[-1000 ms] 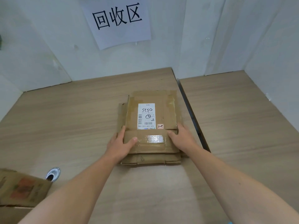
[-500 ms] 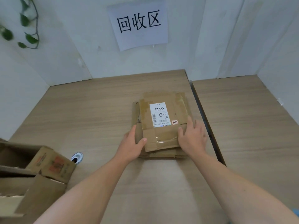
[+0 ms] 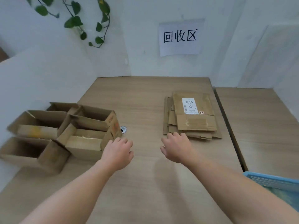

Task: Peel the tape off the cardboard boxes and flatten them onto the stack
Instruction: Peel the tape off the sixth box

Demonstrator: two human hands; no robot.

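Both hands hang loose-fingered and empty above the wooden surface [image 3: 142,101]. The left hand [image 3: 117,152] is just beside the nearest of the open cardboard boxes [image 3: 69,126] at left; the right hand [image 3: 175,147] is by the near edge of the flattened stack [image 3: 192,118]. Likely next: draw one box closer, lift a tape [image 3: 85,137] end, peel slowly, then collapse it.

I have a wide lane of bare table [image 3: 145,102] between the open boxes [image 3: 64,131] crowding the left edge and the flat stack [image 3: 192,120] by the right edge, running back to the far edge. My left hand [image 3: 118,152] hangs just beside the nearest box and my right hand [image 3: 176,149] just short of the stack. A blue basket [image 3: 275,183] blocks the near right corner.
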